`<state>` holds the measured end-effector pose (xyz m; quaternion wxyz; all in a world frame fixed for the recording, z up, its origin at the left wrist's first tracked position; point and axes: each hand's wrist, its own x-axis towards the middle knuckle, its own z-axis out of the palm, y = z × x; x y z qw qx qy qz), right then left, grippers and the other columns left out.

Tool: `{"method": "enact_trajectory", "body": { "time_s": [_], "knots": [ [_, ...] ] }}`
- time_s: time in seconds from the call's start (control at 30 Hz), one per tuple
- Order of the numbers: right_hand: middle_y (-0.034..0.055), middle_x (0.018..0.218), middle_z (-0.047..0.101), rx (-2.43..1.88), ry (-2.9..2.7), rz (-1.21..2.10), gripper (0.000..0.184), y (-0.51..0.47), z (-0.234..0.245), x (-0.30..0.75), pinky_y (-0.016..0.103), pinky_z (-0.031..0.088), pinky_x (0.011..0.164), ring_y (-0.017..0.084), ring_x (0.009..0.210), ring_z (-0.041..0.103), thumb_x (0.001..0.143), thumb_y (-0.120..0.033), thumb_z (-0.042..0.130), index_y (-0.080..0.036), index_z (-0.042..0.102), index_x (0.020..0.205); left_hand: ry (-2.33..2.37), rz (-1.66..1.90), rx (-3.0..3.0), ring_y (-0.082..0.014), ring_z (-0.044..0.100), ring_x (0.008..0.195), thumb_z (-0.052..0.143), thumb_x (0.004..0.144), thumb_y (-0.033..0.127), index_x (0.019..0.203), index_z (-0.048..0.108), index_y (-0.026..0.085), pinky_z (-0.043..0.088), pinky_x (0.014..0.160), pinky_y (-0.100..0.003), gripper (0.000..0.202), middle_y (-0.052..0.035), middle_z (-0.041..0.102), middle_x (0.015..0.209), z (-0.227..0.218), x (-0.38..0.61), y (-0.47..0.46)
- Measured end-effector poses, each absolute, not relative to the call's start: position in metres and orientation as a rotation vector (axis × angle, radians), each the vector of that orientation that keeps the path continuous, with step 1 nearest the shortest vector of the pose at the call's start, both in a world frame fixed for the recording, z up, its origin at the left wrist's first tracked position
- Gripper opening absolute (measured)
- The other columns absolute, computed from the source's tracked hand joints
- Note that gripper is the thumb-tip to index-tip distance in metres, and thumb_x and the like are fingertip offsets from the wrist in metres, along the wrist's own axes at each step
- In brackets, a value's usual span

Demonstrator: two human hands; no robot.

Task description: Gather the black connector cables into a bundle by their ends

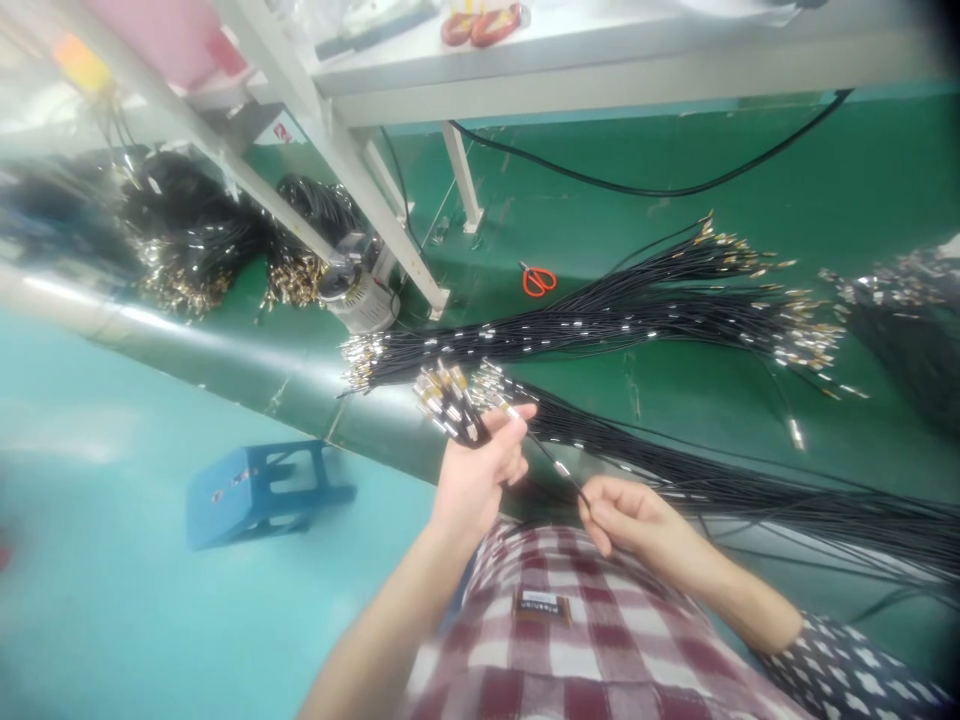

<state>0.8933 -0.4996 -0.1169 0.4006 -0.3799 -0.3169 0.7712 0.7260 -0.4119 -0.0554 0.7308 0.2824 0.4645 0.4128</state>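
Observation:
My left hand (480, 470) is closed around a small bunch of thin black cables (454, 405), their metal connector ends fanning up and to the left of my fingers. One cable (551, 462) runs from that hand down to my right hand (634, 515), which pinches it between thumb and fingers. Both hands hover over the near edge of the green table (675, 390), above my checked shirt. A large bundle of the same cables (615, 320) lies spread across the table just beyond my hands.
Orange-handled scissors (538, 280) lie behind the bundle. More cable heaps lie at far left (195, 250) and far right (900, 300). A metal frame leg (352, 170) crosses the table diagonally. A blue stool (259, 490) stands on the teal floor at left.

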Motion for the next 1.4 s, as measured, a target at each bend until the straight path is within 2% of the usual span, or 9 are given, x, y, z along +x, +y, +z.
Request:
{"method": "enact_trajectory", "body": {
  "time_s": [0.23, 0.47, 0.6, 0.7, 0.97, 1.07, 1.23, 1.33, 1.4],
  "knots": [
    [0.0005, 0.062, 0.060, -1.069, -1.008, 1.902, 0.035, -0.489, -0.108, 0.899, 0.024, 0.037, 0.057, 0.010, 0.056, 0.047, 0.085, -0.051, 0.057, -0.016, 0.057, 0.079, 1.073, 0.846, 0.642, -0.0029, 0.026, 0.038, 0.074, 0.069, 0.027, 0.076, 0.069, 0.007, 0.021, 0.043, -0.022, 0.022, 0.0094, 0.029, 0.039, -0.060, 0.730, -0.419],
    [0.0031, 0.078, 0.065, -1.320, -1.397, 1.331, 0.029, -0.460, -0.080, 0.876, 0.026, 0.045, 0.063, 0.015, 0.069, 0.056, 0.087, -0.045, 0.054, -0.018, 0.064, 0.087, 1.095, 0.827, 0.652, -0.0020, 0.031, 0.040, 0.079, 0.063, 0.027, 0.065, 0.064, 0.009, 0.024, 0.043, -0.021, 0.023, 0.0024, 0.051, 0.049, -0.057, 0.729, -0.418],
    [0.0019, 0.068, 0.063, -1.413, -1.602, 1.096, 0.032, -0.466, -0.084, 0.875, 0.025, 0.043, 0.059, 0.013, 0.061, 0.054, 0.091, -0.038, 0.050, -0.017, 0.063, 0.072, 1.068, 0.864, 0.638, -0.0019, 0.026, 0.037, 0.078, 0.065, 0.027, 0.069, 0.066, 0.008, 0.022, 0.043, -0.020, 0.022, 0.0086, 0.034, 0.039, -0.058, 0.724, -0.412],
    [0.0031, 0.074, 0.066, -1.514, -1.790, 0.983, 0.027, -0.486, -0.100, 0.901, 0.025, 0.043, 0.061, 0.014, 0.065, 0.058, 0.092, -0.035, 0.051, -0.019, 0.067, 0.078, 1.012, 0.892, 0.620, -0.0020, 0.021, 0.036, 0.075, 0.070, 0.029, 0.076, 0.068, 0.008, 0.022, 0.043, -0.021, 0.022, 0.0111, 0.024, 0.039, -0.063, 0.717, -0.407],
    [0.0048, 0.075, 0.069, -1.456, -1.860, 0.960, 0.028, -0.497, -0.117, 0.910, 0.029, 0.046, 0.063, 0.017, 0.067, 0.062, 0.094, -0.034, 0.047, -0.021, 0.069, 0.081, 0.958, 0.879, 0.597, -0.0024, 0.019, 0.039, 0.070, 0.077, 0.032, 0.094, 0.068, 0.009, 0.022, 0.044, -0.020, 0.029, 0.0115, 0.020, 0.043, -0.069, 0.715, -0.405],
    [0.0054, 0.072, 0.068, -1.439, -1.847, 1.016, 0.028, -0.491, -0.118, 0.903, 0.029, 0.044, 0.062, 0.018, 0.065, 0.061, 0.092, -0.036, 0.049, -0.021, 0.070, 0.081, 0.986, 0.850, 0.596, -0.0024, 0.022, 0.039, 0.069, 0.077, 0.035, 0.080, 0.068, 0.008, 0.025, 0.044, -0.020, 0.027, 0.0101, 0.023, 0.043, -0.072, 0.711, -0.408],
    [0.0052, 0.076, 0.067, -1.553, -1.778, 1.216, 0.028, -0.483, -0.144, 0.950, 0.028, 0.045, 0.063, 0.017, 0.066, 0.060, 0.084, -0.041, 0.059, -0.020, 0.072, 0.072, 1.032, 0.986, 0.453, -0.0045, 0.040, 0.048, 0.068, 0.078, 0.033, 0.064, 0.058, 0.010, 0.036, 0.049, -0.023, 0.028, -0.0005, 0.053, 0.071, -0.091, 0.682, -0.411],
    [0.0048, 0.076, 0.068, -1.662, -1.812, 1.418, 0.032, -0.463, -0.165, 0.974, 0.027, 0.045, 0.060, 0.017, 0.065, 0.062, 0.079, -0.047, 0.063, -0.019, 0.073, 0.067, 1.039, 1.049, 0.319, -0.0117, 0.053, 0.068, 0.063, 0.082, 0.034, 0.055, 0.048, 0.013, 0.047, 0.064, -0.028, 0.037, -0.0024, 0.055, 0.076, -0.104, 0.664, -0.412],
    [0.0036, 0.078, 0.070, -1.753, -1.826, 1.385, 0.029, -0.438, -0.178, 0.966, 0.025, 0.046, 0.062, 0.017, 0.068, 0.063, 0.081, -0.046, 0.062, -0.020, 0.074, 0.077, 1.000, 1.050, 0.279, -0.0131, 0.054, 0.069, 0.056, 0.087, 0.035, 0.053, 0.043, 0.015, 0.049, 0.074, -0.032, 0.042, 0.0000, 0.049, 0.063, -0.108, 0.660, -0.413]
  ]
}}
